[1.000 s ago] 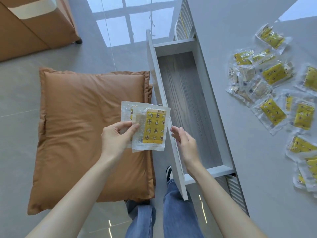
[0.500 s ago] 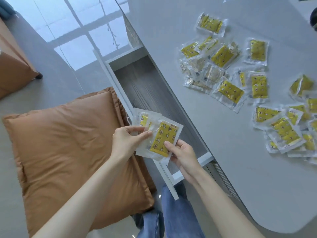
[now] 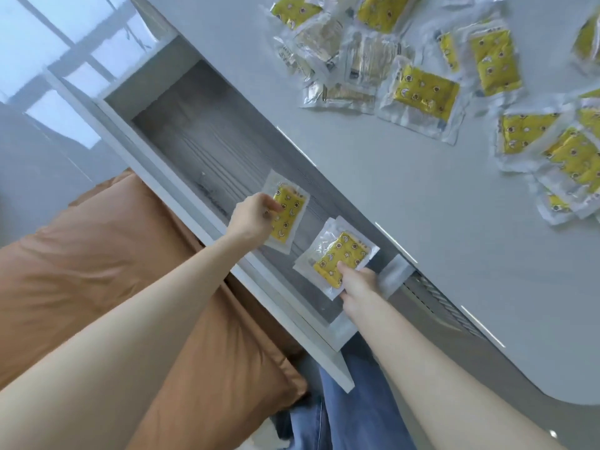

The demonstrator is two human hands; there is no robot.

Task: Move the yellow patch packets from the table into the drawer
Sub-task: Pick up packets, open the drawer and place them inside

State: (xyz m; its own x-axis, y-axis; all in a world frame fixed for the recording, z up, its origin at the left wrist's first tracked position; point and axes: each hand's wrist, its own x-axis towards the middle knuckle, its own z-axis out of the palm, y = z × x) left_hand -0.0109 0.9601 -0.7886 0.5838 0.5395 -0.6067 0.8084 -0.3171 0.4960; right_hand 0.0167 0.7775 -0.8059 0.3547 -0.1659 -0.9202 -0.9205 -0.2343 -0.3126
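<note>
Left hand (image 3: 255, 219): our thumb and curled fingers pinched one clear-wrapped yellow patch packet (image 3: 289, 216), frame centre, over the open white drawer with grey wood-grain floor (image 3: 201, 134). Right hand (image 3: 358, 282): we gripped a second yellow packet (image 3: 341, 256), just lower right, over the same drawer. Remaining yellow packets (image 3: 422, 95): scattered on the pale grey table (image 3: 406, 222), upper right.

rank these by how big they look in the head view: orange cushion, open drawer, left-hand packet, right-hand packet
1. orange cushion, though the frame cuts it off
2. open drawer
3. left-hand packet and right-hand packet: about alike, and the right one seems nearer the camera, so no ranking
</note>
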